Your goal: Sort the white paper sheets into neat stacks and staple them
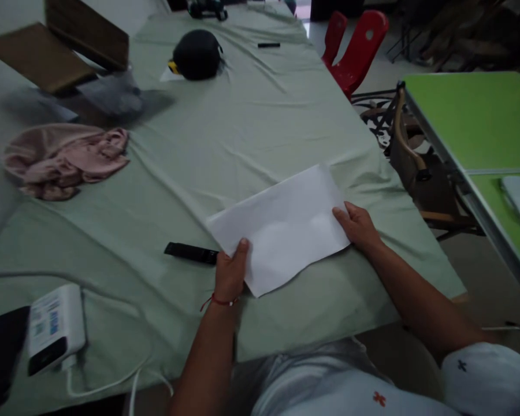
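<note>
A white sheet of paper (281,228) lies slightly tilted over the pale green tablecloth (225,138), near the table's front edge. My left hand (230,271) grips its near left edge, thumb on top and fingers under. My right hand (357,225) pinches its right edge in the same way. A red string is tied round my left wrist. A black flat remote-like bar (190,252) lies on the cloth just left of my left hand.
A pink crumpled cloth (60,159) lies at the left. A black cap (197,54) and a small black bar (268,44) sit far back. A white device with cable (54,323) is at near left. Red chair (355,49) and green table (481,121) stand to the right.
</note>
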The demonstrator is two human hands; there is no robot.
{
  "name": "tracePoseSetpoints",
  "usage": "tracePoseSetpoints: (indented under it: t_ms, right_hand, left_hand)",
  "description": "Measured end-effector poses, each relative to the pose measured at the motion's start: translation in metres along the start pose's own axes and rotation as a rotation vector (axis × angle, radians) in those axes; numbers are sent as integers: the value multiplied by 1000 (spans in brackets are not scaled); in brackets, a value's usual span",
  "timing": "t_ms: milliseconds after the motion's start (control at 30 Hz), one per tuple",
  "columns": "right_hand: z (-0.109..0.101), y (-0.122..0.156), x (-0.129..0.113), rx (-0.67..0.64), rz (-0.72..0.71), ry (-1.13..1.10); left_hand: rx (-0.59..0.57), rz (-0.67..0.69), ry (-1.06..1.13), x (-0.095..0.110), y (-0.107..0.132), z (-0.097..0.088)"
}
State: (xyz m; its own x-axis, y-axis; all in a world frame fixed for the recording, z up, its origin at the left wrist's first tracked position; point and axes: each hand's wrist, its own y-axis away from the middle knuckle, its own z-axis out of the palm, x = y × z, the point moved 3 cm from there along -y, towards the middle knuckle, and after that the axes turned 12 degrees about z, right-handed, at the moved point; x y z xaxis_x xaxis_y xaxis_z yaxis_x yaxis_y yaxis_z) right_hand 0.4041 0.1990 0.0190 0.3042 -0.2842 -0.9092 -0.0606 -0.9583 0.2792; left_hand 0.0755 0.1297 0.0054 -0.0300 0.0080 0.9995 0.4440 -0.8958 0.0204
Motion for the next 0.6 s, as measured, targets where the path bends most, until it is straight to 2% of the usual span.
tracePoseSetpoints:
  t_ms: [100, 200, 400, 600]
  right_hand:
    - [2, 5, 4, -28, 74, -111]
    - [-1, 8, 2, -116, 184, -272]
    - [-16, 13, -7, -413, 452, -369]
    - [-13, 31, -6, -354, 539, -287]
  left_hand:
    - [79, -10, 74, -4, 1, -6]
    - [132, -16, 138, -8, 1, -8]
    - [40, 21, 159, -14, 0, -8]
    - [-52, -34, 167, -6, 0, -9]
